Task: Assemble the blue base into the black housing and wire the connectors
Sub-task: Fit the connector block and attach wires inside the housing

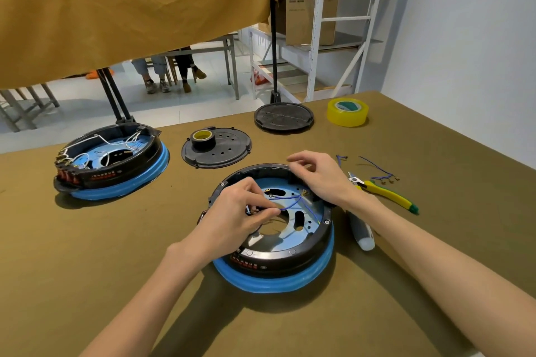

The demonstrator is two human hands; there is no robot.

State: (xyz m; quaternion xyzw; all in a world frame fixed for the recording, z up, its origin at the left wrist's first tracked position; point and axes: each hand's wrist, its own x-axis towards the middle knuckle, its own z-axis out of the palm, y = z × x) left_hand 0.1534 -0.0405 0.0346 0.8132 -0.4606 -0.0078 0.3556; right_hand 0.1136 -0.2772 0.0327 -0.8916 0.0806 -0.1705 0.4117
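L hand (237, 211) fingers pinched, R hand (322, 177) fingers curled, both forearms extended fwd

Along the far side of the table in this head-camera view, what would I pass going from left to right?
Wired black housing on a blue base → flat black cover plate carrying a roll of black tape → round black disc → roll of yellow tape.

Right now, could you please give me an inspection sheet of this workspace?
Surface: olive-covered table.
Job's things: near housing on its blue base; second unit far left.
Clutter: two black lids, black tape roll, yellow tape roll, pliers, grey tool.
Hands: left hand pinches the blue wire; right hand over the far rim.
Cables: spare blue leads.
Surroundings: tan curtain, shelving.
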